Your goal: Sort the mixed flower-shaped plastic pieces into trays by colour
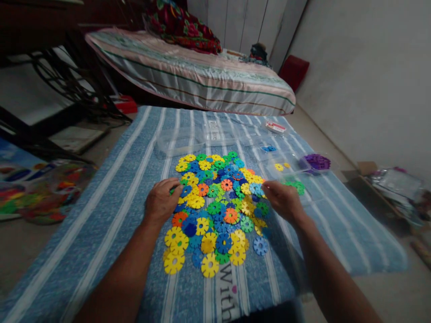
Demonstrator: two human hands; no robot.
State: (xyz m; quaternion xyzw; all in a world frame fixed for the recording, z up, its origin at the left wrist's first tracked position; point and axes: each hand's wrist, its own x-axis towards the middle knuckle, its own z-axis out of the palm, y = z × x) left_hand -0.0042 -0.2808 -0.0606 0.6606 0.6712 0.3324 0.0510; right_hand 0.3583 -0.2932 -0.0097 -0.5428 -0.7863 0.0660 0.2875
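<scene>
A pile of notched plastic discs (226,185) in yellow, blue, green and orange lies spread on the striped cloth. At the pile's left edge, my left hand (161,197) is closed, a bit of a green disc (172,190) showing between thumb and fingers. A blue disc (186,191) lies by those fingertips. My right hand (283,197) is at the right edge, fingers pinched together. Light blue discs (256,189) touch or lie just beside its fingertips; whatever is inside the pinch is hidden.
Behind the pile stand clear plastic containers (182,142). To the right, purple discs (315,162) and green discs (296,186) sit in clear trays. The blue striped cloth (111,215) covers the table. A bed (202,85) stands beyond, and a box (387,197) is on the floor.
</scene>
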